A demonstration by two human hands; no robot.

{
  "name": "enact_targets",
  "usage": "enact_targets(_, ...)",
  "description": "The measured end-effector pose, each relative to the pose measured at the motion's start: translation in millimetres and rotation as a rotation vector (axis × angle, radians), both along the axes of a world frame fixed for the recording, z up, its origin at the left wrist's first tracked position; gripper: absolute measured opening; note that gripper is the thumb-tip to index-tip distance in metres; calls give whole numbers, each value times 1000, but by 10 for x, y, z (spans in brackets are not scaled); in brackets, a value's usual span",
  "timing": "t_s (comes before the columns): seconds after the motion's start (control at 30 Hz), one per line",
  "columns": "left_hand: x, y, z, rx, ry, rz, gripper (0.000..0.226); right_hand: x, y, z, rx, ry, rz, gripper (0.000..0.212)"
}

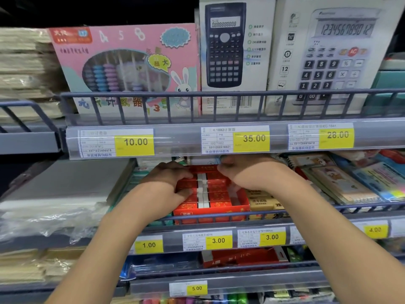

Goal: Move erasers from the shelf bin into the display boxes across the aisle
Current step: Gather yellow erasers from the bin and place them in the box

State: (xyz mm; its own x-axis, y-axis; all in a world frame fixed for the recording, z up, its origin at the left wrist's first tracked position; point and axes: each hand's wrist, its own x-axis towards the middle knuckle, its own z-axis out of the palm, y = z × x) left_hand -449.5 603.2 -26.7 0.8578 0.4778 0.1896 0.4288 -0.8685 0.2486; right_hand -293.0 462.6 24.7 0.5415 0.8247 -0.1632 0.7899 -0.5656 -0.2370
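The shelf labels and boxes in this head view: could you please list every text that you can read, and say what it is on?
"10.00": price tag under the pink abacus box.
"35.00": price tag under the black calculator box.
"28.00": price tag under the white calculator box.
"1.00", "3.00", "3.00": lower rail tags.
"5.00": bottom tag.
Print on the red erasers and the smaller label text: too blurred.
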Motion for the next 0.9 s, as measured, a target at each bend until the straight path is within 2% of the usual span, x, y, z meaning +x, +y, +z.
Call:
enact_targets(0.1,8,-6,0,12,-6,-7,42,-50,183,-3,-68,30,-16,37)
enact_targets(0.23,16,-24,4,11,-14,-16,40,0,316,-119,-137,311,-111,32)
enact_targets(0.33,20,-38,-3,17,-15,-18,40,84,295,-187,-133,437,-171,38)
enact_targets(0.53,39,-74,-8,32,-36,-11,41,-53,233,-67,12,452,-180,45)
enact_targets(0.6,15,-73,-1,17,-49,-21,44,-117,211,-37,-10,435,-169,47)
enact_targets(0.73,-81,-90,-1,27,-82,-26,48,-215,159,-1,-77,433,-93,30)
enact_targets(0.9,-104,-150,-36,47,-82,-3,43,-212,101,-12,-22,468,-71,38)
